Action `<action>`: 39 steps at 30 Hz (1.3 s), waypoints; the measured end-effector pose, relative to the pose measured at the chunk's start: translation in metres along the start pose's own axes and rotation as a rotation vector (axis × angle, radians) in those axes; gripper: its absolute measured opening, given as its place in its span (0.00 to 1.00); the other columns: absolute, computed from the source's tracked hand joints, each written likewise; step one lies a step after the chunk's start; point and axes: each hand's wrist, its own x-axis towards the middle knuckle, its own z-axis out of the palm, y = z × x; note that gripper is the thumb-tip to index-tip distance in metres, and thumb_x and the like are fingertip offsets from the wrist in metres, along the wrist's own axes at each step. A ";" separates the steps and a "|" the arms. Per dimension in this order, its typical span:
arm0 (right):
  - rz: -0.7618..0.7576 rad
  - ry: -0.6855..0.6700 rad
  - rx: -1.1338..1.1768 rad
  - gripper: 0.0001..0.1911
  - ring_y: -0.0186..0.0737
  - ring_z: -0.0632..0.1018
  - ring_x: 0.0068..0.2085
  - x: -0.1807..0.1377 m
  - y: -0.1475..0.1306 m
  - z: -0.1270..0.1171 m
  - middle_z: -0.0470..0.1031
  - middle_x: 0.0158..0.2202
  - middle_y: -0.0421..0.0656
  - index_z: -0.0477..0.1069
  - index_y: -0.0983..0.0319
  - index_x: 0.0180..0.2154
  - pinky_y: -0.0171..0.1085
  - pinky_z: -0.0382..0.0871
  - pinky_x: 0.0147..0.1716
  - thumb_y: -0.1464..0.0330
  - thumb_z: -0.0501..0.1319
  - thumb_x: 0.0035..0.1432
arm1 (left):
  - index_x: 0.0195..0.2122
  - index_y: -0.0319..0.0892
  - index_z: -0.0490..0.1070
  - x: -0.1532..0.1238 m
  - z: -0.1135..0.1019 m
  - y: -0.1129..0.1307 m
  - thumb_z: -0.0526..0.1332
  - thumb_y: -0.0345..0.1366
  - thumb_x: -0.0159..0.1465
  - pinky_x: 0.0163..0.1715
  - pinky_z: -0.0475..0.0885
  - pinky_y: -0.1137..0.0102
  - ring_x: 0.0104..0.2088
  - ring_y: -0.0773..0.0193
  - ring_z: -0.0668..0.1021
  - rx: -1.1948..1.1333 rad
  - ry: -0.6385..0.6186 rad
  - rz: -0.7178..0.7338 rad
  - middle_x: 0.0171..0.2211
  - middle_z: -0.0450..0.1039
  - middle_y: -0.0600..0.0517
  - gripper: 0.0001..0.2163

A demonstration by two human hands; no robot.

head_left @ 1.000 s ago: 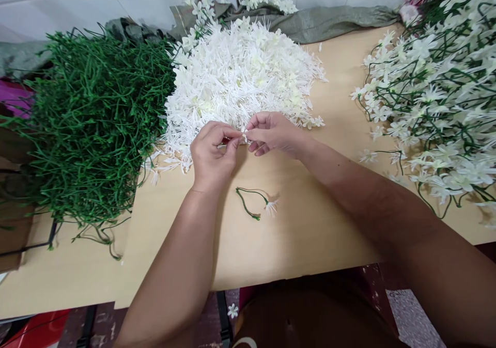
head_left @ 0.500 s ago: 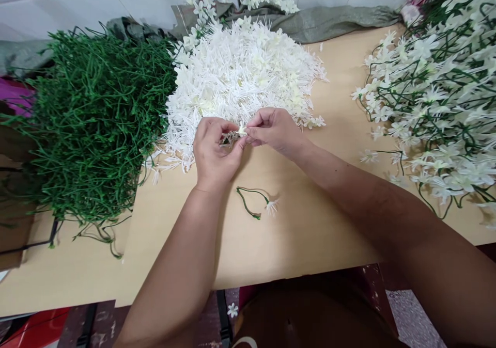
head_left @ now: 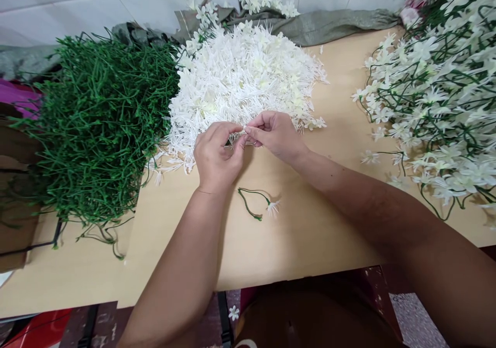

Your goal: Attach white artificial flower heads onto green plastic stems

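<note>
My left hand and my right hand meet fingertip to fingertip at the front edge of a heap of white artificial flower pieces. Both pinch a small white flower piece, mostly covered by the fingers. On the table below them lies a bent green stem with a white, thread-like tuft at one end.
Green plastic stems are piled on the left. At the right is a mass of white flowers on stems. Grey-green cloth runs along the tiled wall. A fallen flower shows below the table edge.
The pale flower piece that showed between my fingertips is now mostly covered by them. My hands stay close together in nearly the same place; the view has shifted slightly.
</note>
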 end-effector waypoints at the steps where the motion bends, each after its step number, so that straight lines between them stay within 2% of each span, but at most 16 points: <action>1: -0.005 -0.001 0.002 0.11 0.27 0.70 0.22 0.000 0.001 0.000 0.70 0.19 0.34 0.69 0.62 0.24 0.29 0.70 0.26 0.77 0.67 0.54 | 0.35 0.47 0.73 0.000 0.000 0.000 0.64 0.36 0.62 0.44 0.71 0.61 0.40 0.58 0.78 0.001 0.000 -0.004 0.36 0.78 0.50 0.02; 6: -0.031 -0.006 -0.039 0.11 0.29 0.71 0.25 -0.001 0.003 0.002 0.71 0.21 0.35 0.68 0.61 0.24 0.31 0.70 0.29 0.73 0.69 0.52 | 0.33 0.46 0.72 0.002 0.000 0.000 0.63 0.37 0.63 0.45 0.71 0.60 0.40 0.58 0.77 -0.024 0.059 -0.001 0.35 0.75 0.50 0.03; 9: -0.094 0.040 -0.120 0.11 0.30 0.71 0.27 -0.003 0.001 0.003 0.71 0.22 0.36 0.67 0.61 0.24 0.31 0.69 0.31 0.73 0.67 0.54 | 0.33 0.46 0.72 0.002 0.000 0.002 0.66 0.39 0.61 0.42 0.71 0.61 0.37 0.59 0.75 -0.027 0.118 -0.016 0.33 0.72 0.50 0.04; 13: -0.237 0.106 -0.286 0.09 0.31 0.72 0.30 -0.006 0.003 0.004 0.72 0.26 0.37 0.66 0.61 0.25 0.33 0.68 0.35 0.75 0.62 0.56 | 0.33 0.46 0.71 0.001 0.004 0.003 0.66 0.41 0.61 0.32 0.70 0.67 0.30 0.65 0.72 -0.091 0.083 -0.136 0.28 0.70 0.53 0.07; 17: -0.324 0.103 -0.381 0.10 0.33 0.71 0.33 -0.006 0.008 0.004 0.73 0.28 0.38 0.66 0.61 0.24 0.35 0.67 0.38 0.74 0.62 0.56 | 0.33 0.44 0.71 -0.001 0.007 0.001 0.64 0.42 0.63 0.30 0.70 0.70 0.30 0.67 0.74 -0.173 0.062 -0.216 0.29 0.72 0.54 0.08; 21: -0.355 0.096 -0.413 0.11 0.33 0.71 0.33 -0.005 0.011 0.003 0.71 0.28 0.39 0.64 0.61 0.24 0.35 0.67 0.38 0.73 0.61 0.57 | 0.31 0.44 0.72 -0.001 0.006 0.002 0.63 0.41 0.63 0.29 0.69 0.70 0.27 0.68 0.73 -0.125 0.066 -0.204 0.27 0.73 0.54 0.07; 27: -0.393 0.106 -0.456 0.10 0.33 0.70 0.32 -0.006 0.010 0.002 0.70 0.29 0.39 0.63 0.60 0.25 0.35 0.66 0.36 0.73 0.62 0.56 | 0.32 0.44 0.73 0.000 0.004 0.004 0.63 0.40 0.63 0.31 0.70 0.70 0.30 0.67 0.76 -0.168 0.017 -0.183 0.29 0.75 0.54 0.06; 32: -0.397 0.105 -0.466 0.12 0.32 0.70 0.31 -0.005 0.009 0.003 0.70 0.27 0.38 0.61 0.60 0.23 0.35 0.66 0.36 0.73 0.61 0.56 | 0.30 0.44 0.71 0.000 0.004 0.003 0.63 0.36 0.62 0.29 0.68 0.70 0.28 0.67 0.74 -0.103 0.043 -0.187 0.26 0.73 0.55 0.05; 39: -0.339 0.094 -0.305 0.10 0.29 0.69 0.27 -0.004 0.006 0.006 0.70 0.24 0.36 0.62 0.60 0.24 0.32 0.67 0.30 0.75 0.61 0.52 | 0.28 0.44 0.66 0.001 0.005 0.001 0.63 0.32 0.63 0.27 0.65 0.71 0.25 0.68 0.70 -0.178 0.090 -0.292 0.23 0.67 0.57 0.07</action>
